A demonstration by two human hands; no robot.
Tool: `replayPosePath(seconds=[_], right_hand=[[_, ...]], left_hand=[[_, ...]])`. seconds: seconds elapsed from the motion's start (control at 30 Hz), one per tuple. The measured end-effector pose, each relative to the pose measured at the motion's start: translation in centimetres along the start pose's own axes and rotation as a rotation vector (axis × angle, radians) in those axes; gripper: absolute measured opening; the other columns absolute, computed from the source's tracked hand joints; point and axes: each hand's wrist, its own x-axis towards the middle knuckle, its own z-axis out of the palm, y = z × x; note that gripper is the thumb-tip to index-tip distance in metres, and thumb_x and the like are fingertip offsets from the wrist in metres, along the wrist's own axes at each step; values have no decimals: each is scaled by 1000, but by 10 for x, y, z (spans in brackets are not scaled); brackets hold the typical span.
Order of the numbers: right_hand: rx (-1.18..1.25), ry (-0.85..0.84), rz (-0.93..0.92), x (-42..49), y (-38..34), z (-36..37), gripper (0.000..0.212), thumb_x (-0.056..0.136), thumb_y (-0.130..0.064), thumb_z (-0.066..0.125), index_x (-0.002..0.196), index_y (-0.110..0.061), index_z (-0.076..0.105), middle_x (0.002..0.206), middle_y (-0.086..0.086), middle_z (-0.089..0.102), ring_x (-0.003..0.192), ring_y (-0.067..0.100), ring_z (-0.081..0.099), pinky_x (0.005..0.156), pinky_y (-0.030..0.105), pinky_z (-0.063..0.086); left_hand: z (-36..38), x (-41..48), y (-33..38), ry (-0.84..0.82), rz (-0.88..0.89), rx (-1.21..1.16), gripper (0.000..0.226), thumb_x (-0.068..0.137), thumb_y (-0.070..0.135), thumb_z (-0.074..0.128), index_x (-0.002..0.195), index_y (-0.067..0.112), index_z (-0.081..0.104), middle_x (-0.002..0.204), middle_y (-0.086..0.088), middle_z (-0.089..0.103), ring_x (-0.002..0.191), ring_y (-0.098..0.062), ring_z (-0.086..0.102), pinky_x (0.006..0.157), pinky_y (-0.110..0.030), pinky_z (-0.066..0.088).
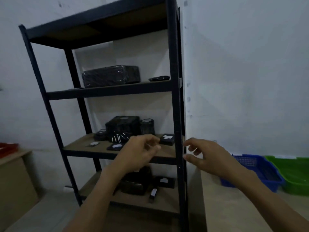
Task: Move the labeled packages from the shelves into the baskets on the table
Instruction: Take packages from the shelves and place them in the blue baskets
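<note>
Two bare hands hovered before the dark shelf unit [174,97] in the head view: the left hand [142,151] loosely curled and holding nothing, the right hand [206,156] spread, just beside the front post. Black labeled packages [167,139] lay on the middle shelf, near the left hand. To the right, a blue basket [247,161] and a green basket [297,185] sat side by side on the bench [222,203]

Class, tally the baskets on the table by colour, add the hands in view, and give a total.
Blue basket: 1
Green basket: 1
Hands: 2, left hand and right hand
Total: 4
</note>
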Motion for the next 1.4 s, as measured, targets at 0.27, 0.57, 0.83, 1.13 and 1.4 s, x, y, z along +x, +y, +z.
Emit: replayPosePath(seconds=[0.27,0.57,0.83,1.13,1.4], right_hand=[[-137,67,-88,63,-52,-35,39,89,-51,53,124,-34,50,114,-11,60,96,5,57,82,24,48],[-186,136,-149,163,-51,-35,39,89,-51,52,124,-35,50,119,-10,58,99,5,56,85,23,48],[-243,241,-110,257,-47,-24,39,89,-54,50,120,-30,53,119,-7,53,102,11,55,87,33,48],[-204,497,-17,351,-30,-24,23,95,-39,47,101,-20,60,101,-2,54,87,16,56,76,31,48],[-412,576,202,411,-4,-33,35,97,-39,41,112,-10,51,103,15,58,89,29,57,73,38,49]], left_hand=[[-82,36,-20,80,44,32,26,90,32,62,114,23,65,99,8,68,93,-6,64,88,-35,54],[-113,94,-66,125,70,72,31,90,36,61,118,24,62,105,9,67,96,0,61,87,-23,51],[-114,181,-121,113,136,133,33,90,38,60,120,24,61,111,8,64,99,-1,57,86,-24,49],[-114,289,-172,330,337,240,41,89,43,59,124,22,58,122,5,57,115,-14,48,99,-32,35],[-103,351,-198,349,326,352,84,74,78,23,121,21,62,126,2,61,117,-17,53,96,-34,35]])
